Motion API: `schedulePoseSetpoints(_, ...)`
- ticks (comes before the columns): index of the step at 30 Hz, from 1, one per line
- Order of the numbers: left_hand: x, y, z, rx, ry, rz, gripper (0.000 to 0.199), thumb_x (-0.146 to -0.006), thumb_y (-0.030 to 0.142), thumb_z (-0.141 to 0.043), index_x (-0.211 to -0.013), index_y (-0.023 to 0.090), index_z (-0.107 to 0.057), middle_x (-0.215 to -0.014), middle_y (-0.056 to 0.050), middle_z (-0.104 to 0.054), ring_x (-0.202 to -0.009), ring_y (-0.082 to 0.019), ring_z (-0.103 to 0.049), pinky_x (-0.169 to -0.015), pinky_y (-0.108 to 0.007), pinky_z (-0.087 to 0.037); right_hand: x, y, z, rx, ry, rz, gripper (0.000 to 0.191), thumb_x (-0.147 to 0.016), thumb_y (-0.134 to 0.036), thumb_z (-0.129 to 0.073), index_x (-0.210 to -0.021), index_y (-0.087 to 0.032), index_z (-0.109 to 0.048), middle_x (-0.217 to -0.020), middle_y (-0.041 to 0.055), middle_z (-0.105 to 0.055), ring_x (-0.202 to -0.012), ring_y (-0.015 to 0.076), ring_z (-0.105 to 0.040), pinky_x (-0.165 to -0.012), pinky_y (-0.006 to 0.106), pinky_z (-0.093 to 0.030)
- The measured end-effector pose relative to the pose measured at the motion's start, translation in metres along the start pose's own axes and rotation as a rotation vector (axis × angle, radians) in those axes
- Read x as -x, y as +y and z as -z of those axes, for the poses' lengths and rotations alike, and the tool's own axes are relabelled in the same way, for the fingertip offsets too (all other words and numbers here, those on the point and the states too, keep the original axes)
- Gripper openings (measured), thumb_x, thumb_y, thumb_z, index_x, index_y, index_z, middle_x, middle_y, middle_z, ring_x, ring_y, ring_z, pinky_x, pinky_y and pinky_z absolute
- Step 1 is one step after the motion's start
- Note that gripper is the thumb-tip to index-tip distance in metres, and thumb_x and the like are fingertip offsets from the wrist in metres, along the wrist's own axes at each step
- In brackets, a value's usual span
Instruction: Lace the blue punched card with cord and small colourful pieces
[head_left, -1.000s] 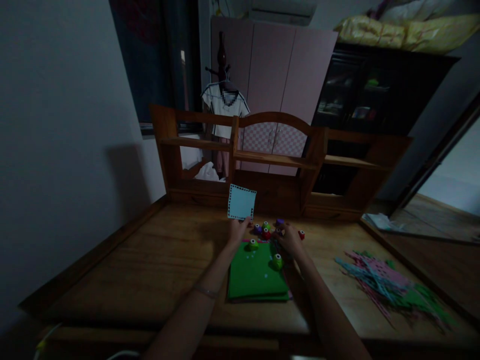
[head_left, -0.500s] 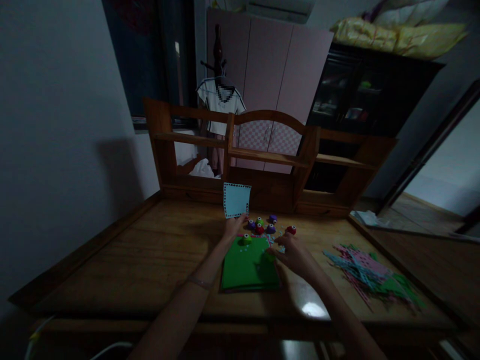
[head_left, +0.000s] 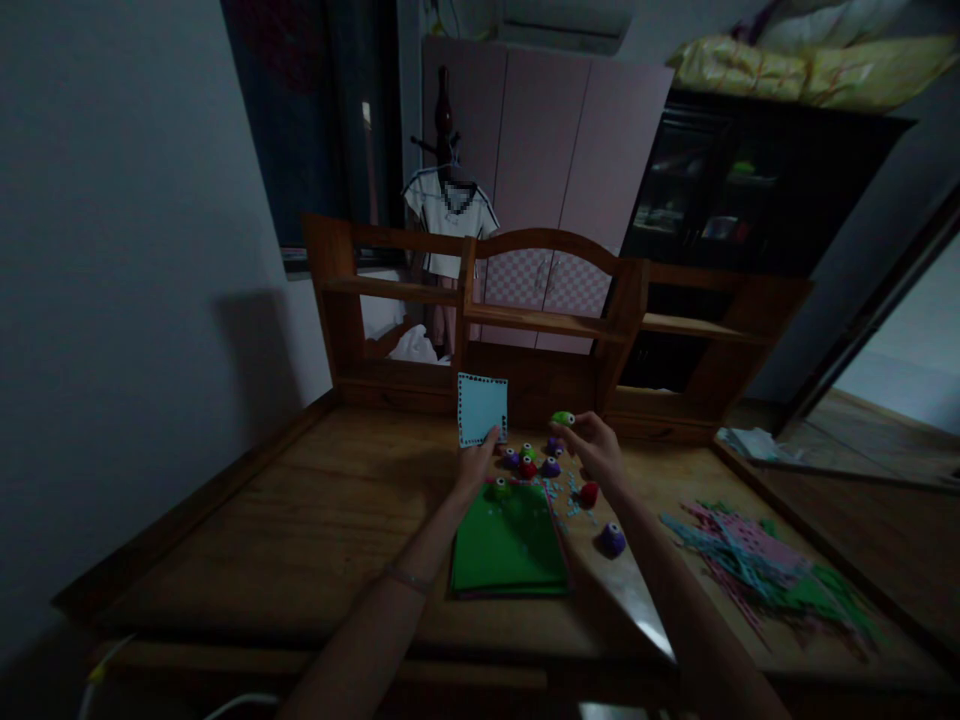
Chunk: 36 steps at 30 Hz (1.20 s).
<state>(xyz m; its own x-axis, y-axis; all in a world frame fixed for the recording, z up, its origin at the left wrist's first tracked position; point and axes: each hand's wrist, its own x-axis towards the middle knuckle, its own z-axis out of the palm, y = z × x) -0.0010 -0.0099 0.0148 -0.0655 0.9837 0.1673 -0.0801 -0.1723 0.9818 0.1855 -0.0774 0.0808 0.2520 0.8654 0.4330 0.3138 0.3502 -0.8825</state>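
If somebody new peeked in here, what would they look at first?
Probably the pale blue card with dark marks around its edges, held up in the left hand. Next might be the little green gadget with an eye-like spot, in the right hand's fingers. The bright green paper below them and the tangled colourful strips on the table's right side stand out too.

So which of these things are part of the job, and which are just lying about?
In use:
pale-blue card, in the left hand
green eyed gadget, in the right hand
probably: similar gadgets, green sheets

Apparently lying about:
heap of paper strips
hanging shirt
yellow bundle up high
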Motion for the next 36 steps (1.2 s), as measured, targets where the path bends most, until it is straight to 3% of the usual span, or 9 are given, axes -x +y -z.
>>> schedulePoseSetpoints(3, -0.001, -0.001, 0.001, -0.083, 0.038, -0.091, 0.041, -0.079, 0.052, -0.054, -0.068, 0.013, -0.064, -0.055, -0.002, -0.061, -0.054, -0.013, -0.057, -0.058, -0.022, -0.044, -0.012, 0.010, -0.013, -0.204, 0.056, -0.032, 0.039, -0.064, -0.048, -0.074, -0.084, -0.020, -0.057, -0.077, 0.0023, -0.064, -0.057, 0.0130, -0.054, -0.049, 0.025, -0.040)
schedulePoseSetpoints(7, -0.001, -0.003, 0.000, -0.181, -0.002, -0.170, 0.046, -0.081, 0.055, -0.051, -0.068, 0.013, -0.064, -0.055, -0.002, -0.060, -0.051, -0.013, -0.054, -0.054, -0.022, -0.040, -0.004, 0.030, -0.022, -0.318, -0.022, -0.114, 0.046, -0.062, -0.043, -0.077, -0.100, -0.021, -0.062, -0.089, 0.0031, -0.066, -0.061, 0.0127, -0.055, -0.052, 0.025, -0.041)
schedulePoseSetpoints(10, 0.001, -0.001, -0.002, -0.242, -0.046, -0.219, 0.042, -0.082, 0.051, -0.052, -0.070, 0.014, -0.066, -0.058, -0.005, -0.063, -0.054, -0.015, -0.058, -0.057, -0.023, -0.042, 0.000, 0.040, -0.025, -0.363, -0.082, -0.169, 0.044, -0.061, -0.039, -0.078, -0.099, -0.021, -0.065, -0.086, 0.0023, -0.066, -0.064, 0.0130, -0.057, -0.057, 0.025, -0.043)
schedulePoseSetpoints(17, 0.007, 0.005, -0.003, -0.308, -0.020, -0.285, 0.035, -0.083, 0.045, -0.055, -0.080, 0.014, -0.070, -0.072, -0.008, -0.070, -0.070, -0.018, -0.064, -0.066, -0.024, -0.046, -0.001, 0.048, -0.034, -0.624, -0.173, -0.306, 0.037, -0.063, -0.036, -0.076, -0.096, -0.022, -0.067, -0.086, 0.0012, -0.066, -0.069, 0.0115, -0.060, -0.066, 0.023, -0.046)
schedulePoseSetpoints(20, 0.007, 0.005, -0.002, -0.370, -0.024, -0.321, 0.036, -0.083, 0.045, -0.054, -0.086, 0.012, -0.070, -0.080, -0.010, -0.071, -0.076, -0.020, -0.065, -0.070, -0.025, -0.047, 0.001, 0.049, -0.037, -0.606, -0.179, -0.338, 0.039, -0.061, -0.040, -0.077, -0.094, -0.021, -0.068, -0.083, 0.0016, -0.066, -0.068, 0.0123, -0.061, -0.062, 0.022, -0.046)
schedulePoseSetpoints(25, 0.006, 0.003, -0.002, -0.385, -0.028, -0.350, 0.036, -0.083, 0.044, -0.054, -0.083, 0.011, -0.071, -0.072, -0.009, -0.070, -0.066, -0.019, -0.065, -0.065, -0.025, -0.047, 0.005, 0.050, -0.038, -0.526, -0.221, -0.283, 0.039, -0.065, -0.043, -0.076, -0.095, -0.020, -0.067, -0.081, 0.0022, -0.067, -0.069, 0.0133, -0.062, -0.061, 0.023, -0.046)
schedulePoseSetpoints(31, 0.004, -0.002, -0.002, -0.436, -0.025, -0.403, 0.038, -0.084, 0.044, -0.053, -0.084, 0.010, -0.071, -0.077, -0.010, -0.071, -0.073, -0.020, -0.066, -0.066, -0.025, -0.047, 0.005, 0.055, -0.038, -0.462, -0.225, -0.282, 0.042, -0.064, -0.046, -0.075, -0.096, -0.020, -0.066, -0.088, 0.0039, -0.068, -0.072, 0.0154, -0.064, -0.063, 0.025, -0.048)
schedulePoseSetpoints(36, 0.004, -0.003, -0.002, -0.446, -0.026, -0.391, 0.042, -0.085, 0.046, -0.052, -0.082, 0.009, -0.071, -0.079, -0.010, -0.071, -0.072, -0.018, -0.066, -0.067, -0.024, -0.046, 0.004, 0.055, -0.039, -0.490, -0.232, -0.299, 0.040, -0.065, -0.046, -0.075, -0.094, -0.019, -0.067, -0.082, 0.0028, -0.068, -0.067, 0.0136, -0.063, -0.060, 0.022, -0.047)
